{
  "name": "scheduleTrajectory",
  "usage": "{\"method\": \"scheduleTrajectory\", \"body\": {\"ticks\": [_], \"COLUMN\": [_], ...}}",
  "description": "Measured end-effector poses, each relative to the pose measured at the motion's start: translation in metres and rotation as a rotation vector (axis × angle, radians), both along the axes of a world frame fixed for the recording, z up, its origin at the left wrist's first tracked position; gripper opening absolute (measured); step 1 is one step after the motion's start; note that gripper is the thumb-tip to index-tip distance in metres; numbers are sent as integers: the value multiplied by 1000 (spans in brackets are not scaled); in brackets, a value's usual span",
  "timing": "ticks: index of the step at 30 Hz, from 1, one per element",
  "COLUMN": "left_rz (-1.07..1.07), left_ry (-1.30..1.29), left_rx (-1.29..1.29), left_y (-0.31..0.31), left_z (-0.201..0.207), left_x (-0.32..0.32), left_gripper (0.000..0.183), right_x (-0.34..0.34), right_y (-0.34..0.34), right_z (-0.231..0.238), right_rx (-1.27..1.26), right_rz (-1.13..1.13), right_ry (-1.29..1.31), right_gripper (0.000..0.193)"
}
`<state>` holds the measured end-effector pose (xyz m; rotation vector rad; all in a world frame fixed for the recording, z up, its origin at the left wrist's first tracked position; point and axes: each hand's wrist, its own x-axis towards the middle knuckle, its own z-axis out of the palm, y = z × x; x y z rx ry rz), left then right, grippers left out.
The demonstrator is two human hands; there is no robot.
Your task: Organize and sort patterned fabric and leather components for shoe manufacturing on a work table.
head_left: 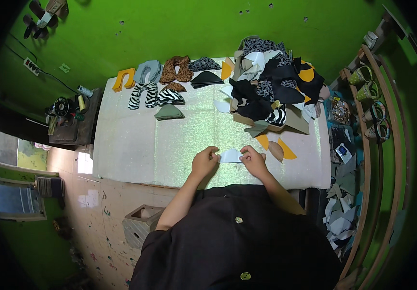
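A small white piece with a curved upper edge (230, 155), seemingly cut from fabric or synthetic leather, lies near the table's front edge. My left hand (205, 160) pinches its left corner. At the opposite corner the fingers of my right hand (254, 160) close on it. Just right of my right hand lie yellow cut pieces (287, 149) and a brown half-round piece (275, 151). Beyond my hands, toward the left, sits a stack of grey-green half-round pieces (169, 112).
Stacks of yellow (123, 79), leopard-print (176, 70) and zebra-print pieces (143, 96) line the table's far left. A heap of mixed scraps (271, 82) overflows a cardboard box at the far right. A sewing machine (62, 108) stands left; sandals (367, 91) hang on a right-hand rack.
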<state>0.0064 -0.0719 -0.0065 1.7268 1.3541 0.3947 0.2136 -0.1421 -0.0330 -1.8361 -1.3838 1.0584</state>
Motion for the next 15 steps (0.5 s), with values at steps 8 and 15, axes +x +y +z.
{"method": "scheduleTrajectory", "body": {"ticks": [8,15], "left_rz": [-65,-19], "left_ry": [70,-295], "left_rx": [51,-350], "left_y": [6,16], "left_z": [-6,-2], "left_x": [-3,-13], "left_gripper": [38,36], "right_x": [-12,-3], "right_y": [4,14], "right_z": [43,36], "right_rx": [195,214], "right_rz": [108,-42], "right_ry": [49,271], "right_gripper": [24,26]}}
